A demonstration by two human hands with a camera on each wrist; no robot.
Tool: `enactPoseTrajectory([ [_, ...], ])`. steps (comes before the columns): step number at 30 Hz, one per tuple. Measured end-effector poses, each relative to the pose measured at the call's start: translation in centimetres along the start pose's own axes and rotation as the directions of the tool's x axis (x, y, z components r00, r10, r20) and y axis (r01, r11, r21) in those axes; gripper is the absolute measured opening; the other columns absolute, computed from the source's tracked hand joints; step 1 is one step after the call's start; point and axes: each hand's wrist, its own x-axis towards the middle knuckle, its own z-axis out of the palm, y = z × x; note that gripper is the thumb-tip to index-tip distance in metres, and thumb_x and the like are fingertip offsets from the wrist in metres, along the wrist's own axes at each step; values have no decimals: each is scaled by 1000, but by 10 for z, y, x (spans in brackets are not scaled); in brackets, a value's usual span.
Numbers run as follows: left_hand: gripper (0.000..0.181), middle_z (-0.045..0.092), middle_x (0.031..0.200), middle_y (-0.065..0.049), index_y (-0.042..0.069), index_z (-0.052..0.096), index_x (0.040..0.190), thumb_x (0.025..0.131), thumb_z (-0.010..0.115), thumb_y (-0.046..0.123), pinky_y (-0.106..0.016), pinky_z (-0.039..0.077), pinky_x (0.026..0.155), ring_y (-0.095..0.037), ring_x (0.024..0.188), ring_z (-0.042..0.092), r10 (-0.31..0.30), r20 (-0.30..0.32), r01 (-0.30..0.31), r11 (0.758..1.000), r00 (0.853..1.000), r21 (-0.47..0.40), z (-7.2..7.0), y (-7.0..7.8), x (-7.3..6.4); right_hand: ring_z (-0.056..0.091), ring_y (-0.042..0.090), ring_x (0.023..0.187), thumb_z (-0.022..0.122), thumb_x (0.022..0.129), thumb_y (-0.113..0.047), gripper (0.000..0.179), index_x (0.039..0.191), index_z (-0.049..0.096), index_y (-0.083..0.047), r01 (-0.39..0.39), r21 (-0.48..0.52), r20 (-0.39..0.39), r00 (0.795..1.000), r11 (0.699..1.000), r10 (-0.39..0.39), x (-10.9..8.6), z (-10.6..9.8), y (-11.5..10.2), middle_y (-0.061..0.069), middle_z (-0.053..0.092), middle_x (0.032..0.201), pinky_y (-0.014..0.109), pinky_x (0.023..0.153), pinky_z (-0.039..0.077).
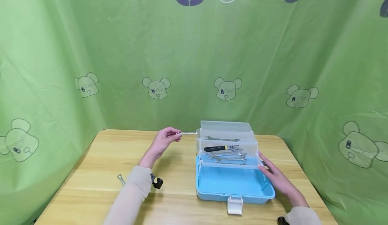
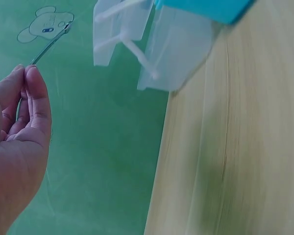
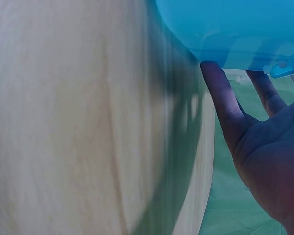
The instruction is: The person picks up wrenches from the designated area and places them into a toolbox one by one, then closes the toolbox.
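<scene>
My left hand pinches a slim silver wrench between thumb and fingertips, level with the toolbox's upper trays. In the left wrist view, the wrench points away from the fingers, its head in the air left of the trays. The blue toolbox stands with its clear trays unfolded. Several silver wrenches and an adjustable wrench with a black handle lie in the trays. My right hand rests on the toolbox's right side, its fingers extended along the blue wall.
A silver metal piece lies on the wooden table, partly hidden by the left sleeve. The toolbox's white latch hangs down at the front. Green curtain with bear prints hangs behind and at both sides.
</scene>
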Motion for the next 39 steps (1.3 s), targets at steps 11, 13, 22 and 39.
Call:
enactPoseTrajectory([
  [11, 32, 75, 106, -11, -14, 60, 127, 97, 65, -3, -41, 60, 99, -17, 93, 73, -20, 28, 20, 1000, 999, -6, 33, -2, 16, 17, 64, 148, 41, 110, -49, 72, 167, 2, -27, -11, 2, -1, 1000, 1000, 11, -1, 0, 2, 37, 11, 166, 79, 114, 22],
  [13, 32, 74, 109, -16, -14, 60, 126, 98, 65, -3, -38, 60, 97, -22, 96, 73, -10, 27, 11, 1000, 1000, -13, 38, -1, 19, 16, 64, 148, 41, 110, -50, 72, 167, 2, -29, -9, 5, 0, 1000, 1000, 9, -1, -1, 1, 37, 9, 166, 79, 114, 21],
  [22, 27, 71, 114, -30, -8, 66, 122, 97, 68, 0, -35, 62, 91, -21, 90, 73, 4, 31, -5, 1000, 999, 27, 65, -2, 29, 13, 64, 149, 42, 110, -51, 73, 167, 2, -30, -11, 1, 0, 1000, 1000, 11, 1, -3, -2, 35, 7, 168, 80, 113, 20],
  [39, 20, 75, 105, -12, 5, 74, 114, 94, 75, 11, -27, 56, 81, -12, 86, 63, 37, -1, -36, 980, 999, 197, 95, -3, 42, 11, 63, 150, 41, 110, -52, 73, 167, 1, -31, -25, 3, 7, 1000, 1000, 25, -1, -1, -3, 34, 5, 169, 80, 114, 17],
])
